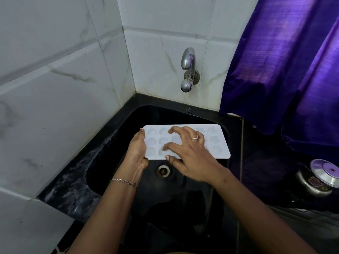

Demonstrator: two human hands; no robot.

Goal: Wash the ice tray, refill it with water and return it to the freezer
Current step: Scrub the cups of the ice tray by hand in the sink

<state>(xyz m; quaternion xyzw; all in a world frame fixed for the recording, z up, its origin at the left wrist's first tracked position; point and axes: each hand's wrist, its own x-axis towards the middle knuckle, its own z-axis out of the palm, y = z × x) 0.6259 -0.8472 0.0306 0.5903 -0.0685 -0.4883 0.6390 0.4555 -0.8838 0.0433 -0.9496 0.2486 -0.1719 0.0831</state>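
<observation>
A white ice tray (218, 143) with shaped hollows is held flat over the black sink (192, 189), above the drain (162, 170). My left hand (138, 151) grips the tray's left short edge, thumb at the near corner. My right hand (189, 153) lies on top of the tray with fingers spread and curled over the hollows, a ring on one finger. The chrome tap (188, 67) sticks out of the tiled wall behind the sink; no water runs from it.
White marble-look tiles (55, 88) wall off the left and back. A purple curtain (286, 70) hangs at the right. A steel vessel with a lid (319, 177) stands on the dark counter at the right. The black sink rim (77, 180) at left looks wet.
</observation>
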